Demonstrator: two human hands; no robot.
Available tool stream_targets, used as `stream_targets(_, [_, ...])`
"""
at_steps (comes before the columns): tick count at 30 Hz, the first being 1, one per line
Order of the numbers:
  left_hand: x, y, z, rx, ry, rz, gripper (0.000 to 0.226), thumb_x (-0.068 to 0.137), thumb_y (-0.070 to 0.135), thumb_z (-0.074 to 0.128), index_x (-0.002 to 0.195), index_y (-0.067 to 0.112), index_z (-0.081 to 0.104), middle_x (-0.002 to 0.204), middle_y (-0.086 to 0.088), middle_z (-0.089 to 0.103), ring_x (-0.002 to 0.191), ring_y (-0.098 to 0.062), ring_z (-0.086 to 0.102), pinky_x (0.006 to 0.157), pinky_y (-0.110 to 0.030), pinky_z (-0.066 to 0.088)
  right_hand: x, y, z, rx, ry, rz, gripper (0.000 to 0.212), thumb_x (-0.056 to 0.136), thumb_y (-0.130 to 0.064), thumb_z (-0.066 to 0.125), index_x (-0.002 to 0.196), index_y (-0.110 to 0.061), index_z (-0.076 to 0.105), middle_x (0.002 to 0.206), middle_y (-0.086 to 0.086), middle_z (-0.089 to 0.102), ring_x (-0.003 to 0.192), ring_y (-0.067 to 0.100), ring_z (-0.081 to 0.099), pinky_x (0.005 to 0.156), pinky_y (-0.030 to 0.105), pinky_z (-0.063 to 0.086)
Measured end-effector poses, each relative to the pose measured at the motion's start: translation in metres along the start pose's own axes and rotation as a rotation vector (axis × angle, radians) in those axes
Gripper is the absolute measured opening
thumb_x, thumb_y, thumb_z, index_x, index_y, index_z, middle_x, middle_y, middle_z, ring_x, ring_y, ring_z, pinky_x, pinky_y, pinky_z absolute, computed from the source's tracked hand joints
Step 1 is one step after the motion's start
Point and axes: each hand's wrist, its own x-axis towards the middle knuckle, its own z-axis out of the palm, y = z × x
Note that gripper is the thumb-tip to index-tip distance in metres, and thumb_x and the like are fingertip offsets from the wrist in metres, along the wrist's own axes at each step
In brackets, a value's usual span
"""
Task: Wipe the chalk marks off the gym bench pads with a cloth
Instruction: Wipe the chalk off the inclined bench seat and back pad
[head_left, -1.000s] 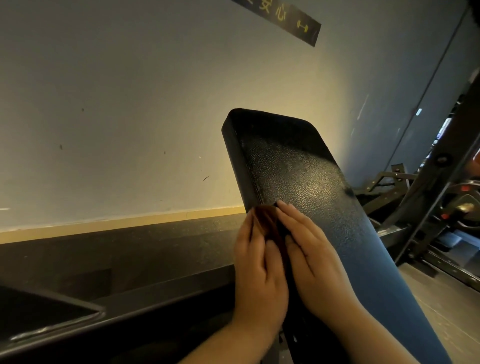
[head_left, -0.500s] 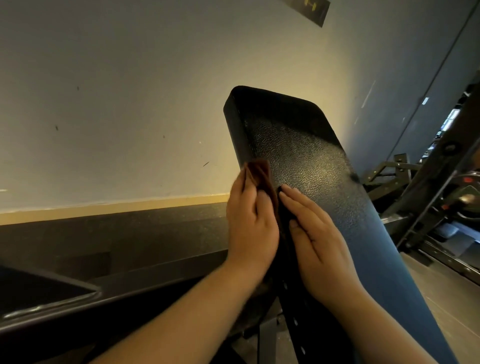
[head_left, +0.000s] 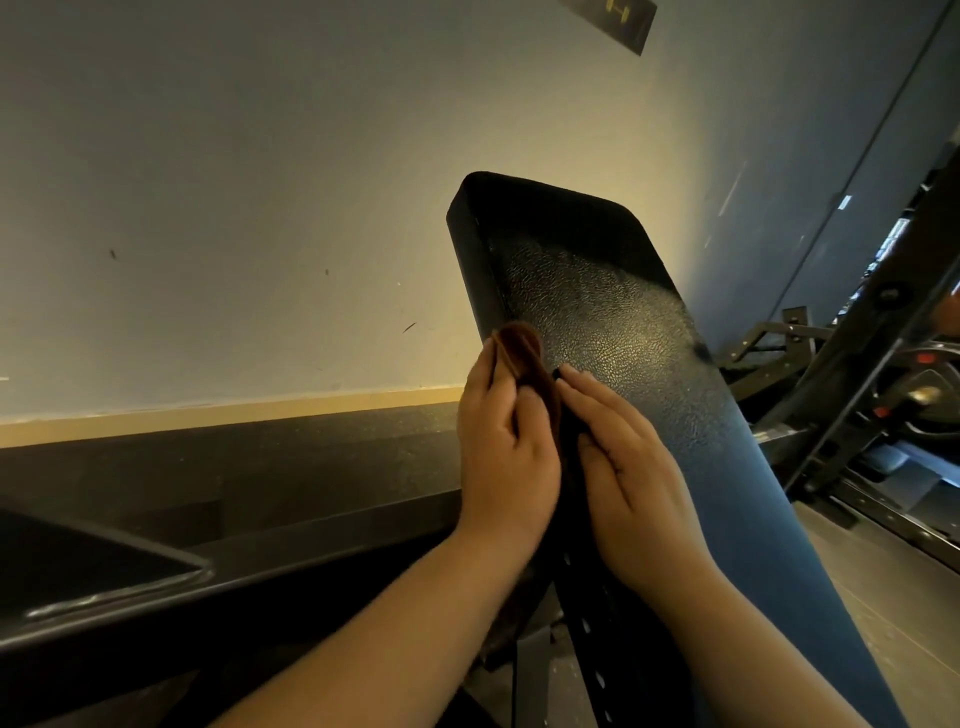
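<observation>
A pale wall (head_left: 260, 182) rose behind a dark low ledge (head_left: 260, 467) on the left. The left hand (head_left: 506, 457) pinched the brown cloth (head_left: 522, 351) against the left edge of the inclined black bench pad (head_left: 597, 312). The right hand (head_left: 631, 483) lay flat beside it, fingers straight. The pad's grainy face stretched open above them. Metal gym frames (head_left: 857, 374) crowded the right.

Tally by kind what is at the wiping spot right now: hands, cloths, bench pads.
Hands: 2, left hand and right hand.
Cloths: 1, a brown cloth gripped by the left hand.
Bench pads: 1, a black inclined bench pad under the right hand's flat fingers.
Total: 4.
</observation>
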Motion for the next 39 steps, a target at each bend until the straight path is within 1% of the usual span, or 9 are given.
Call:
stream_targets(5, [-0.044, 0.000, 0.000, 0.013, -0.027, 0.031, 0.043, 0.107, 0.022, 0.040, 0.149, 0.029, 0.043, 0.147, 0.020, 0.041, 0.138, 0.001, 0.037, 0.115, -0.020, 0.032, -0.008, 0.000, -0.001, 0.046, 0.048, 0.021, 0.043, 0.101, -0.013, 0.043, 0.139, -0.024, 0.059, 0.148, -0.019, 0.049, 0.142, 0.000, 0.038, 0.116, 0.043, 0.039])
stream_targets(8, [-0.074, 0.001, -0.004, -0.010, -0.085, 0.012, 0.046, 0.106, 0.026, 0.039, 0.152, 0.033, 0.038, 0.153, 0.027, 0.031, 0.143, 0.001, 0.030, 0.118, -0.029, 0.031, -0.014, -0.004, -0.004, 0.036, -0.030, 0.059, 0.045, 0.104, -0.014, 0.042, 0.145, -0.029, 0.051, 0.153, -0.024, 0.040, 0.145, -0.004, 0.029, 0.120, 0.040, 0.034])
stream_targets(13, [-0.006, 0.004, -0.007, 0.000, -0.041, -0.027, 0.041, 0.107, 0.018, 0.040, 0.146, 0.024, 0.047, 0.143, 0.014, 0.048, 0.131, 0.004, 0.042, 0.114, -0.025, 0.036, -0.027, -0.002, -0.003, -0.017, -0.030, 0.021, 0.050, 0.104, -0.009, 0.045, 0.148, -0.031, 0.047, 0.154, -0.029, 0.035, 0.147, -0.005, 0.024, 0.121, 0.036, 0.030])
stream_targets(22, [-0.081, 0.000, 0.000, 0.042, -0.082, -0.002, 0.053, 0.102, 0.044, 0.028, 0.155, 0.043, 0.021, 0.156, 0.029, 0.017, 0.146, 0.003, 0.021, 0.120, -0.024, 0.025, -0.028, 0.001, 0.000, 0.082, 0.032, 0.058, 0.047, 0.098, -0.025, 0.042, 0.142, -0.034, 0.054, 0.149, -0.030, 0.043, 0.142, -0.005, 0.034, 0.118, 0.040, 0.037])
stream_targets(25, [-0.051, -0.003, 0.001, 0.076, -0.047, 0.033, 0.050, 0.104, 0.036, 0.029, 0.154, 0.031, 0.031, 0.153, 0.013, 0.032, 0.144, -0.009, 0.030, 0.120, -0.038, 0.029, -0.029, 0.001, 0.000, 0.073, 0.041, 0.040, 0.047, 0.099, -0.020, 0.042, 0.142, -0.032, 0.055, 0.149, -0.028, 0.044, 0.142, -0.004, 0.034, 0.117, 0.041, 0.037])
stream_targets(28, [-0.023, -0.001, 0.006, 0.049, 0.046, -0.011, 0.046, 0.103, 0.031, 0.030, 0.148, 0.028, 0.039, 0.143, 0.011, 0.044, 0.137, -0.010, 0.039, 0.115, -0.043, 0.034, -0.030, 0.003, 0.000, 0.057, 0.046, 0.035, 0.047, 0.099, -0.017, 0.041, 0.142, -0.030, 0.055, 0.149, -0.026, 0.045, 0.142, -0.004, 0.035, 0.117, 0.041, 0.037])
stream_targets(32, [-0.067, -0.002, 0.010, -0.091, 0.011, -0.029, 0.049, 0.103, 0.038, 0.030, 0.152, 0.041, 0.029, 0.154, 0.020, 0.031, 0.143, -0.003, 0.032, 0.118, -0.040, 0.033, -0.030, 0.001, 0.000, 0.071, 0.055, 0.046, 0.045, 0.099, -0.020, 0.042, 0.140, -0.029, 0.058, 0.148, -0.026, 0.046, 0.142, -0.004, 0.036, 0.117, 0.041, 0.037])
stream_targets(36, [-0.111, -0.011, 0.010, -0.093, 0.017, 0.003, 0.049, 0.099, 0.055, 0.032, 0.148, 0.060, 0.023, 0.160, 0.021, 0.022, 0.149, -0.009, 0.026, 0.118, -0.047, 0.033, -0.030, 0.001, -0.002, 0.069, 0.044, 0.063, 0.047, 0.097, -0.020, 0.039, 0.140, -0.030, 0.058, 0.148, -0.026, 0.046, 0.141, -0.006, 0.035, 0.118, 0.037, 0.036])
stream_targets(39, [-0.078, -0.013, 0.007, -0.015, -0.027, 0.032, 0.048, 0.105, 0.045, 0.025, 0.152, 0.047, 0.024, 0.161, 0.018, 0.022, 0.151, -0.013, 0.020, 0.120, -0.049, 0.027, -0.030, 0.001, -0.001, 0.060, 0.050, 0.056, 0.046, 0.098, -0.023, 0.041, 0.141, -0.034, 0.056, 0.148, -0.026, 0.046, 0.140, -0.007, 0.036, 0.117, 0.036, 0.038])
